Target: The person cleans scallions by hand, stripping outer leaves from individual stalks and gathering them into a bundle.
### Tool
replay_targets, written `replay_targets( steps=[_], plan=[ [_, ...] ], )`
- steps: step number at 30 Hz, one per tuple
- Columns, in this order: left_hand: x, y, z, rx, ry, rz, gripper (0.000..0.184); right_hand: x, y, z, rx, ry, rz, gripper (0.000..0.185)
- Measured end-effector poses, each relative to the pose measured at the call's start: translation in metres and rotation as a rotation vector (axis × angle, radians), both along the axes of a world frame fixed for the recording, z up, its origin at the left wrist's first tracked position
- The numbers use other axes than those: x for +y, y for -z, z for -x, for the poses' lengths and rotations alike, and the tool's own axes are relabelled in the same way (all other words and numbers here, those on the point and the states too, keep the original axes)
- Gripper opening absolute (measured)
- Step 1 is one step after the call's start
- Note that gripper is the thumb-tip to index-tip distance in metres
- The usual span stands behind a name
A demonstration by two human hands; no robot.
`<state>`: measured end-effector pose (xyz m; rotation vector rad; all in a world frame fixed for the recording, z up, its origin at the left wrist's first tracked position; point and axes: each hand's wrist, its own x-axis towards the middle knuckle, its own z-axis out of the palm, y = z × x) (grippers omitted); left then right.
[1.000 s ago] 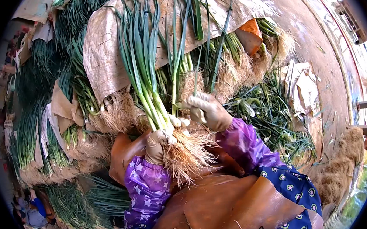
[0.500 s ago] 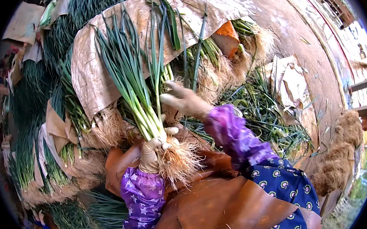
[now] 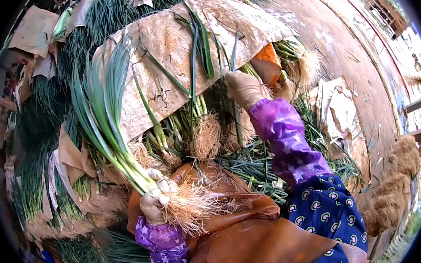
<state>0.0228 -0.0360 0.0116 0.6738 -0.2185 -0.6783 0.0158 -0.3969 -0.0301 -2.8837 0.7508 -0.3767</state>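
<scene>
My left hand (image 3: 156, 196), in a pale glove, is closed around a bunch of green onions (image 3: 110, 133) just above its tan, shaggy roots. The long leaves lean up to the left across a paper sheet. My right hand (image 3: 244, 87), gloved too, is closed near the lower edge of that brown paper sheet (image 3: 175, 41). A long green onion leaf (image 3: 238, 124) shows above and below its fingers, seemingly gripped there; the fingertips are partly hidden. Under the sheet's edge stand more rooted green onions (image 3: 205, 132), close below and left of my right hand.
A brown apron (image 3: 248, 246) covers my lap. Loose green leaves (image 3: 257, 172) lie heaped in front of it. Crumpled paper (image 3: 336, 108) lies on the right, by root bundles (image 3: 385, 192). Wrapped green onion bundles (image 3: 33, 178) line the left. An orange piece (image 3: 268, 61) sticks out by the sheet.
My left hand has moved down and left, tilting the bunch further left. My right hand has moved away from the bunch, up and right, and its fingers have closed.
</scene>
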Motion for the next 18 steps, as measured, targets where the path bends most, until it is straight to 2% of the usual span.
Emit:
replay_targets(
  steps=[2,3,4,6,7,8,10,11,14,18],
  plan=[
    [0.005,-0.009,-0.005,0.017,-0.075,-0.028,0.036,0.037,-0.015,0.002,0.326,-0.066,0.25,0.012],
    [0.001,-0.016,-0.004,0.052,-0.125,-0.036,0.036,0.05,-0.015,0.011,-0.017,-0.184,0.172,0.009],
    [0.003,-0.012,-0.007,0.05,-0.132,-0.035,0.036,0.056,-0.035,0.008,0.145,-0.152,0.155,0.026],
    [0.01,0.004,-0.013,0.118,-0.023,-0.019,0.037,0.042,-0.029,-0.017,-0.025,-0.087,0.366,0.058],
    [0.01,0.01,-0.013,0.162,-0.023,-0.002,0.038,0.034,-0.038,-0.033,0.297,-0.04,0.182,0.077],
    [0.009,0.012,-0.013,0.151,-0.017,0.0,0.038,0.01,-0.001,-0.054,0.02,-0.058,0.18,0.079],
    [0.009,0.015,-0.014,0.196,-0.108,-0.062,0.04,-0.005,-0.011,-0.07,0.127,-0.123,0.139,0.088],
    [0.01,0.016,-0.016,0.247,-0.089,-0.038,0.042,-0.011,-0.014,-0.079,0.081,-0.215,0.134,0.097],
    [0.012,0.018,-0.015,0.229,-0.022,-0.035,0.043,-0.02,-0.022,-0.099,0.286,-0.332,0.115,0.09],
    [0.001,0.008,-0.009,0.233,-0.104,-0.036,0.042,-0.042,-0.047,-0.133,0.424,-0.413,-0.112,0.05]
  ],
)
